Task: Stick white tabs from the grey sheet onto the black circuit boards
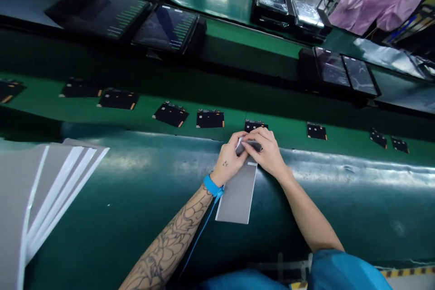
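A grey sheet (237, 197) with white edges lies on the green work surface in front of me. Both my hands are at its far end. My left hand (231, 159) grips the far left edge, fingers curled round it. With thumb and fingers pressed together, my right hand (265, 150) pinches the far end, where the sheet looks lifted or folded; the fingertips hide the exact contact. A small white label (252, 163) shows on the sheet below my right hand. Just beyond my fingers sits a black flat part (256, 124), partly covered by them. A blue wrist strap (213, 186) with a cord circles my left wrist.
Several black flat parts, one of them a black piece (210, 119), lie along the green strip. Fanned grey sheets (61, 181) are at left. Beyond, dark trays hold screen panels (166, 27) and panels (331, 67). Someone in pink clothing (367, 0) is at the far right.
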`<state>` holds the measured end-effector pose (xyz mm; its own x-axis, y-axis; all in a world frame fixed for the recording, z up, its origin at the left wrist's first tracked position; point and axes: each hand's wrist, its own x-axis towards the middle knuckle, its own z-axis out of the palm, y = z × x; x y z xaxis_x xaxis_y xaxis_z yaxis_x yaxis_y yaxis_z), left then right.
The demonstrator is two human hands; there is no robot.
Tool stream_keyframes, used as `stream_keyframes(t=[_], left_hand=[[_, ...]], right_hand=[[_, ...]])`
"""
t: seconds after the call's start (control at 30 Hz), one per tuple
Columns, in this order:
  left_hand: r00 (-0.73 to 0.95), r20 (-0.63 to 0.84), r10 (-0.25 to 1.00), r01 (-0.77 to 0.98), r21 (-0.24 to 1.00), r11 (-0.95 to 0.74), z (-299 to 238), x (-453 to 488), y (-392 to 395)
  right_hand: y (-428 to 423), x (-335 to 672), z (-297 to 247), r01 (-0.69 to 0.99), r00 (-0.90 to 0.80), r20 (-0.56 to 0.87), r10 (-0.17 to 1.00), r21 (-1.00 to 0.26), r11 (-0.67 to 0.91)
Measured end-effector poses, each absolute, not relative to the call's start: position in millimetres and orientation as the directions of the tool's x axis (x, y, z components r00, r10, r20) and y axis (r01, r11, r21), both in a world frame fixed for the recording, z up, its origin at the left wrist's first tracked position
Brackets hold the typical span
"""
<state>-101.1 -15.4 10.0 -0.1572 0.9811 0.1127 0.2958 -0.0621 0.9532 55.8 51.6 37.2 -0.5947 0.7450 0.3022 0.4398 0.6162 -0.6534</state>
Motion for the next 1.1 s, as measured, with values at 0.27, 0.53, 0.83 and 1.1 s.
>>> stream_keyframes(t=[0.27,0.53,0.83,1.1], left_hand=[[-0.136,0.085,0.987,0.341,0.939,-0.034,10,-105,-17],[-0.116,0.089,0.989,0.357,0.933,-0.042,9,-105,-17],[-0.098,0.106,0.989,0.392,0.918,-0.060,11,-110,-20],[-0.044,0.119,0.992,0.410,0.908,-0.091,14,-111,-23]], right_hand=[[54,57,49,0.461,-0.646,0.223,0.730,-0.648,0.606],[57,58,50,0.387,-0.661,0.187,0.727,-0.745,0.543],[160,144,41,0.498,-0.538,-0.008,0.843,-0.810,0.310],[185,162,35,0.564,-0.671,-0.150,0.727,-0.739,0.368]])
